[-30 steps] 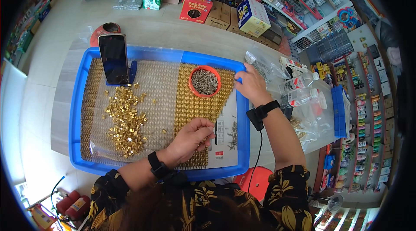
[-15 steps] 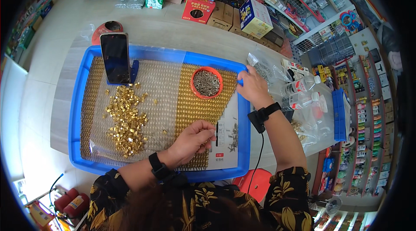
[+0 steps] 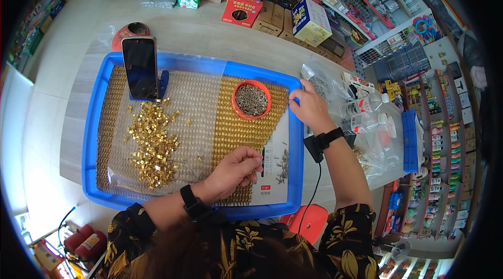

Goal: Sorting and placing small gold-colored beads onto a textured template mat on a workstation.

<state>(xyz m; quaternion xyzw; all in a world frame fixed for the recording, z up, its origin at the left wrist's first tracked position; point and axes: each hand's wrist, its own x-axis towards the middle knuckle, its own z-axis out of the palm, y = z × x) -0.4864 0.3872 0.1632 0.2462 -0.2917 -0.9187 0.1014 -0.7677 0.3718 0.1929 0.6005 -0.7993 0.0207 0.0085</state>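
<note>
On the shop worktop (image 3: 73,122), inside the blue tray (image 3: 296,174), the left hand (image 3: 233,169) pinches something too small to tell just left of the upright white card (image 3: 275,166), while the right hand (image 3: 309,107) grips the tray's upper-right rim.

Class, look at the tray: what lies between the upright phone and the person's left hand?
In the head view, a loose heap of small brass parts lies on the clear sheet between the phone and the left hand, inside the blue tray.
</note>
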